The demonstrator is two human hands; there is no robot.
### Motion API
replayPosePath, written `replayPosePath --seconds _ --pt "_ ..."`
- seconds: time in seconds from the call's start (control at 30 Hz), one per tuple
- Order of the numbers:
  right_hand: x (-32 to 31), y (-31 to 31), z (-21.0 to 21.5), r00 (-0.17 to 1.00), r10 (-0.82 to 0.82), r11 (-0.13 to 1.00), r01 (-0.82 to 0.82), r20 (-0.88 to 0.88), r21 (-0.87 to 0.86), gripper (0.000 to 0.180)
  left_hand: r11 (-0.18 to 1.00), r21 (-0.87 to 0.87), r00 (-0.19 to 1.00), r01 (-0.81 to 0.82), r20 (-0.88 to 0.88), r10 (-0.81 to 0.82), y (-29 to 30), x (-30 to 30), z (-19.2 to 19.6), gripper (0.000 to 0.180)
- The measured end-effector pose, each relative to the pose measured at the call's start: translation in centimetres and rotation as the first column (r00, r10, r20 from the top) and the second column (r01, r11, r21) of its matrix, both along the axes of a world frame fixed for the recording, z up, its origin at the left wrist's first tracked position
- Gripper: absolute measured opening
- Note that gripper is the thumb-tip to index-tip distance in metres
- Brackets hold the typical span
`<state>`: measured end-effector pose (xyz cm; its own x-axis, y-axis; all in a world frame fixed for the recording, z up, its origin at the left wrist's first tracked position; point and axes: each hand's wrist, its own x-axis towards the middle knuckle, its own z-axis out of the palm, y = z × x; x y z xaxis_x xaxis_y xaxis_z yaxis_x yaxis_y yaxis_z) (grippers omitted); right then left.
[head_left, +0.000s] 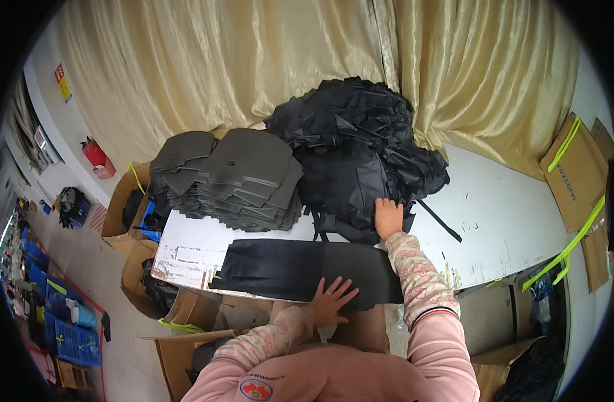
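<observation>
pressing flat left hand [331, 299] on black panel [300, 268]; right hand [388, 218] flat on fabric pile [360, 147].

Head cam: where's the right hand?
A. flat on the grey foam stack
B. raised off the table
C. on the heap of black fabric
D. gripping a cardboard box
C: the right hand reaches forward and rests on the near edge of the black fabric heap, while the left hand lies spread on the flat black piece at the table's front edge.
</observation>
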<state>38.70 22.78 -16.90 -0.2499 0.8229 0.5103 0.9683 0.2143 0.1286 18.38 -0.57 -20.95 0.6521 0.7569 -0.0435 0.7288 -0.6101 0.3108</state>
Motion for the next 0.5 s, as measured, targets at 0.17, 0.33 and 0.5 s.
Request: replayPosePath --seconds 0.17,0.33,0.5 --pt "-0.8 -0.9 2.8 0.955 0.067 0.997 -0.072 -0.29 -0.008 0.009 1.0 -0.022 0.996 -0.009 0.088 0.011 -0.1 -0.4 -0.2 0.096" --pt "-3.5 -6.7 5.8 0.059 0.112 0.869 -0.49 -0.992 0.069 0.008 0.812 -0.579 0.342 0.075 0.78 0.524 3.7 -0.2 4.3 0.06" --pt "-6.9 -15.3 5.6 0.162 0.217 0.838 -0.537 -0.963 0.098 0.007 0.615 -0.758 -0.18 0.215 0.588 0.788 7.4 -0.8 9.6 0.028"
